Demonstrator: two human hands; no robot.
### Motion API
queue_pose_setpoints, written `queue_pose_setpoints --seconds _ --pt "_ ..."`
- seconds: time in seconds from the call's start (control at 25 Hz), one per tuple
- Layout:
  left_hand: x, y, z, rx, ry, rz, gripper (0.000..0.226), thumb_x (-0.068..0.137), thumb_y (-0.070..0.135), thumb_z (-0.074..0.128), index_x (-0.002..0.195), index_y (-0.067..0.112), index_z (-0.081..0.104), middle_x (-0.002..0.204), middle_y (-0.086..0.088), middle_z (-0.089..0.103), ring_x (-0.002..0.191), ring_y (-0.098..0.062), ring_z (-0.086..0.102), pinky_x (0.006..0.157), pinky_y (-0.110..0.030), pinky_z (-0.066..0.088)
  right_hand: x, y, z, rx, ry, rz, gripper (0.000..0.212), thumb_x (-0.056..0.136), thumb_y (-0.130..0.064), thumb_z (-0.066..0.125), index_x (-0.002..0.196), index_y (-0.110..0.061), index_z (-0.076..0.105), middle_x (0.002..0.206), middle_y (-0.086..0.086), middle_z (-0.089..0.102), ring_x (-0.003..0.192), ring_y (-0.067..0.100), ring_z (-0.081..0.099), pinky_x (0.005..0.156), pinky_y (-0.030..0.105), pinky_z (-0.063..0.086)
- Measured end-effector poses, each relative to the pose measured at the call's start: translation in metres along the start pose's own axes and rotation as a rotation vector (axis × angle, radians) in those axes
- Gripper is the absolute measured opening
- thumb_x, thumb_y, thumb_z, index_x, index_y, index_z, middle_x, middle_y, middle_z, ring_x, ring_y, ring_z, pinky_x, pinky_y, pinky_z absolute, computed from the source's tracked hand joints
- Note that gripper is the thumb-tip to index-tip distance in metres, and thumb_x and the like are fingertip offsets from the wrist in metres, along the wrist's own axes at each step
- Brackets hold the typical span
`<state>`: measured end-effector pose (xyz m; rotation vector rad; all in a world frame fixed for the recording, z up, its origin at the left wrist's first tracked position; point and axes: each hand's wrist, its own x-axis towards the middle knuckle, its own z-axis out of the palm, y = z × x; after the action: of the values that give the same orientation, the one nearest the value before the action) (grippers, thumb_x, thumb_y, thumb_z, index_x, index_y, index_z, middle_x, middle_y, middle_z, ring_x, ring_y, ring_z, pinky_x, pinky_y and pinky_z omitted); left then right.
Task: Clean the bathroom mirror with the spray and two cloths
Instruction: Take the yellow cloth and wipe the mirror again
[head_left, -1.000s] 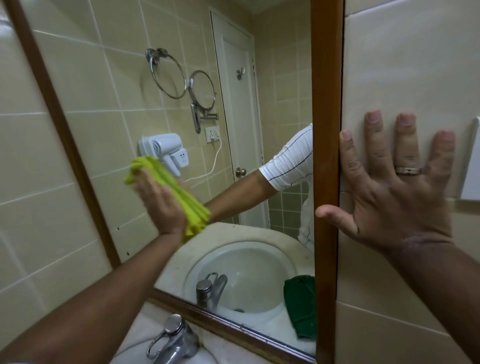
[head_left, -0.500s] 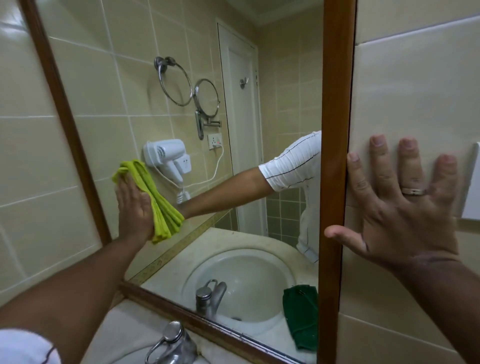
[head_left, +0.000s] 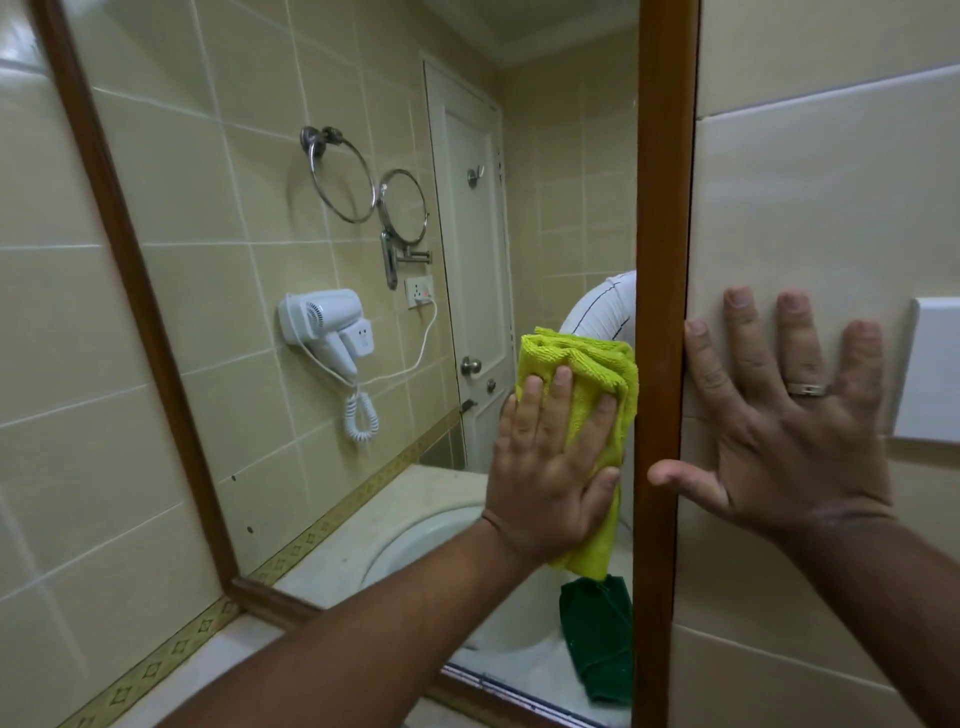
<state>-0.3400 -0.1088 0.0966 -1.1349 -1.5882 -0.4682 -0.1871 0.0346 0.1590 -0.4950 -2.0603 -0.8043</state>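
1. Your left hand is lying flat and open, palm pressing the yellow cloth against the mirror; the fingers are spread over it, not curled around it.
2. The cloth is bunched in thick folds, bright yellow-green, hanging down below your palm near the mirror's right edge.
3. The cloth's right side is sitting just beside the wooden frame, with little glass between them.
4. Your right hand is spreading wide on the wall tile, holding nothing, its thumb reaching across the frame.
5. Glass is lying open to the left and above the cloth.
6. A green cloth is showing in the reflection near the mirror's bottom right corner.
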Motion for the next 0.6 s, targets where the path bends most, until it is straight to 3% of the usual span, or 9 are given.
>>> queue_pose_setpoints --seconds 0.08,0.2,0.32,0.4,0.52,0.6 --pt "0.016 -0.026 -0.005 0.003 0.067 -0.017 0.064 0.101 0.05 0.027 0.158 0.024 0.011 0.168 -0.01 0.0 0.154 -0.036 0.005 0.124 -0.052 0.016 -0.001 -0.002 0.004 -0.01 0.019 0.011 0.116 0.078 -0.093 0.01 0.159 -0.011 0.022 0.164 0.02 0.014 0.149 0.043 0.013 0.114 0.067 0.016" --pt "0.075 -0.068 -0.025 -0.062 0.249 -0.368 0.06 0.103 0.042 0.027 0.155 0.012 0.024 0.163 -0.025 0.015 0.152 -0.043 0.011 0.124 -0.057 0.018 -0.001 0.0 0.005 -0.02 0.022 -0.002 0.117 0.077 -0.094 0.01 0.159 -0.011 0.022 0.164 0.02 0.015 0.149 0.043 0.015 0.114 0.066 0.016" --pt "0.111 -0.093 -0.04 -0.137 0.316 -0.615 0.061 0.101 0.035 0.029 0.156 0.01 0.024 0.164 -0.023 0.013 0.153 -0.042 0.008 0.123 -0.058 0.018 -0.001 0.0 0.003 -0.025 0.023 -0.005 0.118 0.076 -0.094 0.009 0.159 -0.011 0.021 0.164 0.02 0.014 0.149 0.043 0.012 0.114 0.064 0.012" --pt "0.104 -0.077 -0.038 -0.084 0.268 -0.467 0.06 0.1 0.034 0.032 0.155 0.011 0.027 0.163 -0.025 0.018 0.152 -0.043 0.011 0.122 -0.059 0.019 -0.002 0.0 0.002 -0.015 0.022 -0.004 0.118 0.076 -0.094 0.009 0.159 -0.011 0.02 0.164 0.021 0.013 0.149 0.043 0.011 0.115 0.064 0.011" --pt "0.084 -0.025 -0.03 0.043 0.094 0.001 0.059 0.097 0.037 0.039 0.151 0.015 0.031 0.158 -0.027 0.029 0.149 -0.044 0.02 0.122 -0.058 0.019 0.0 0.0 -0.002 0.01 0.006 -0.022 0.116 0.078 -0.093 0.008 0.159 -0.011 0.021 0.164 0.02 0.012 0.149 0.043 0.012 0.114 0.065 0.015" --pt "0.085 -0.021 -0.029 0.043 0.045 0.124 0.059 0.097 0.04 0.037 0.151 0.018 0.03 0.157 -0.026 0.032 0.149 -0.041 0.021 0.123 -0.056 0.019 0.0 0.002 -0.003 0.022 -0.004 -0.021 0.114 0.079 -0.092 0.007 0.16 -0.012 0.02 0.165 0.019 0.012 0.149 0.042 0.012 0.114 0.064 0.016"
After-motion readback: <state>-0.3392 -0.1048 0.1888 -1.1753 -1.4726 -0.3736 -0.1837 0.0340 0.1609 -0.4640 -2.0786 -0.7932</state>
